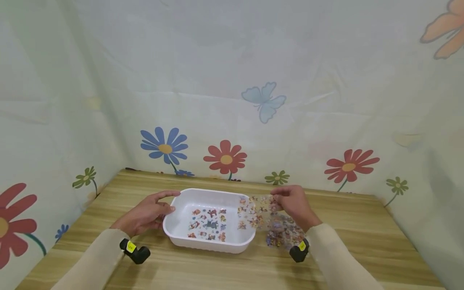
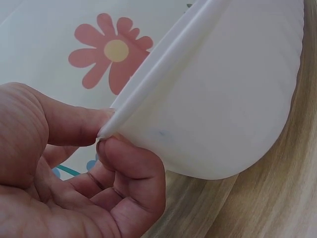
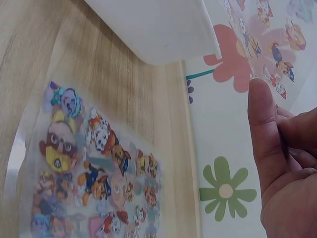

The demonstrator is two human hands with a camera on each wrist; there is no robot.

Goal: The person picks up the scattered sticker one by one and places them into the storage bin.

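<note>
At the left end of the white tray (image 1: pixel 210 245), my left hand (image 1: pixel 146 213) pinches the rim, a bent finger pressed to the outside just below the edge. Off the tray's right end, my right hand (image 1: pixel 295 204) holds a clear sticker sheet (image 1: pixel 253 211) by its edge between thumb and fingers. That sheet reaches over the tray's right rim; I cannot tell whether it touches it. On the tray's floor lie small printed figures (image 1: pixel 211 224), mostly red, orange and grey; I cannot tell whether they sit on a sheet of their own. Just right of the tray, beneath my right hand, more sticker sheets (image 1: pixel 286 234) lie overlapping, printed with cartoon dogs. Under the tray runs a wood-grain table (image 1: pixel 203 274), and beyond it hangs a pale cloth (image 1: pixel 203 108) with printed flowers and a blue butterfly.
</note>
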